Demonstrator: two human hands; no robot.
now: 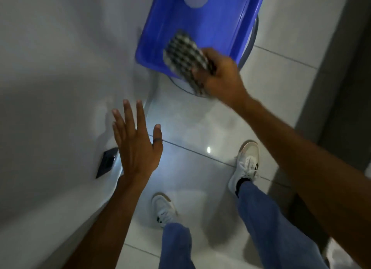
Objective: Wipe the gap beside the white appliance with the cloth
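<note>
A black-and-white checked cloth (185, 58) is gripped in my right hand (218, 76), held over the near edge of a blue plastic tub (216, 23). The white appliance (60, 78) fills the left side, its smooth side face running down to the floor. My left hand (136, 142) hovers open, fingers spread, close to the appliance's lower edge. The narrow gap (151, 92) between the appliance and the tub sits just left of the cloth. The picture is blurred by motion.
A dark rectangular patch (107, 162) sits on the appliance near my left hand. The floor is pale glossy tile (190, 128). My two white shoes (247, 164) and blue jeans stand below. A grey wall or door frame (331, 78) rises at the right.
</note>
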